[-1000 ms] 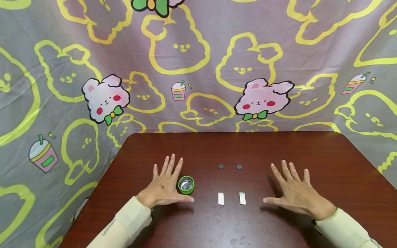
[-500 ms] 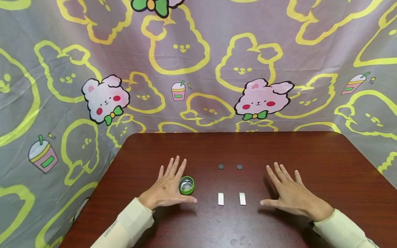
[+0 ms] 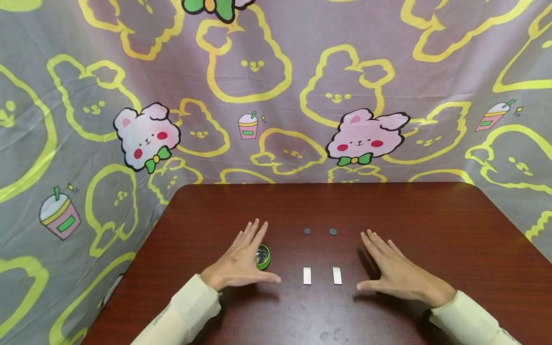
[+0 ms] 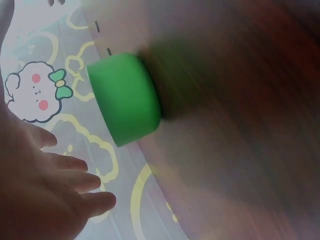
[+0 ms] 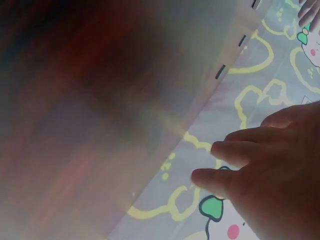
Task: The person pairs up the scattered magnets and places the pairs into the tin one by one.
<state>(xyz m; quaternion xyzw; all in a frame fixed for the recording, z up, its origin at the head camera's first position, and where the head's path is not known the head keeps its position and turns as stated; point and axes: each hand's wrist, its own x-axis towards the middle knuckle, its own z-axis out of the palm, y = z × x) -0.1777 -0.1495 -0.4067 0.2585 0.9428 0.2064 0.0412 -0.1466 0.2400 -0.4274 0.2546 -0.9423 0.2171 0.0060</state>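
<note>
My left hand (image 3: 241, 263) is held over the left half of the table with fingers straight and thumb spread. It overlaps a small round green container (image 3: 268, 261), whose metallic inside shows and whose left part is hidden. In the left wrist view the green container (image 4: 125, 100) stands beside the outstretched fingers of the left hand (image 4: 45, 185). Opposite, my right hand (image 3: 396, 273) has its fingers extended and thumb apart, holding nothing. Between the hands lie two small dark discs (image 3: 307, 231) and, nearer to me, two white rectangular pieces (image 3: 307, 276).
The brown wooden table (image 3: 366, 206) has rounded far corners. A patterned cloth (image 3: 293, 57) with bear and rabbit drawings hangs behind it and at both sides.
Both hands have moved inward toward each other. The left hand now covers part of the green container, which stays in place along with the discs and white pieces.
</note>
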